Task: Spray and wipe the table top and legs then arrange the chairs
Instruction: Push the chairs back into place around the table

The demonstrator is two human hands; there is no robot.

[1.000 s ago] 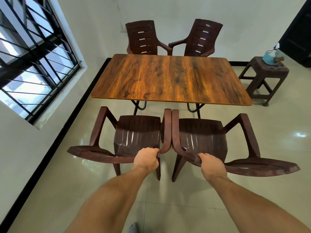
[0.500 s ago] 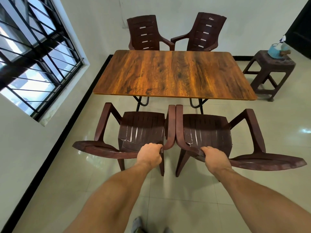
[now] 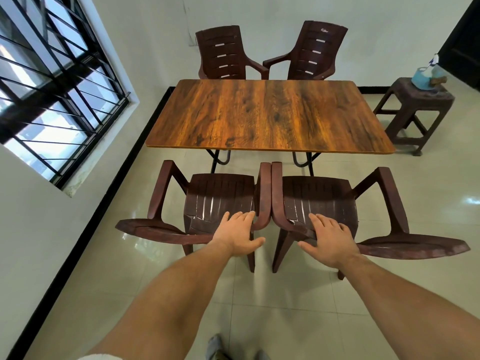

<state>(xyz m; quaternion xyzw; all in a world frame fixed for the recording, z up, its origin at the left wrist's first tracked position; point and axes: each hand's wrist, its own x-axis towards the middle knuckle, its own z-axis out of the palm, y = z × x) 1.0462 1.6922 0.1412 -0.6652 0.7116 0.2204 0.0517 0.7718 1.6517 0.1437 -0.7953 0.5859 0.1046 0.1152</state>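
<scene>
Tiled floor (image 3: 428,203), stool (image 3: 415,100) beside table (image 3: 267,115); left hand (image 3: 237,236) over left chair (image 3: 220,193), right hand (image 3: 330,237) over right chair (image 3: 317,196), fingers spread.

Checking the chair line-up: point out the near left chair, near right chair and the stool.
near left chair (image 3: 220,190), head view, on its ribbed seat
near right chair (image 3: 317,196), head view, on its ribbed seat
stool (image 3: 420,98), head view, on its bare top

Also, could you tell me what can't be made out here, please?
Head view.
The table legs: mostly under the table top.
Seats of far chairs: behind the table top.
The blue item on the stool: too small to identify.
Whether left hand, right hand touch near chairs: hands cover contact.
</scene>
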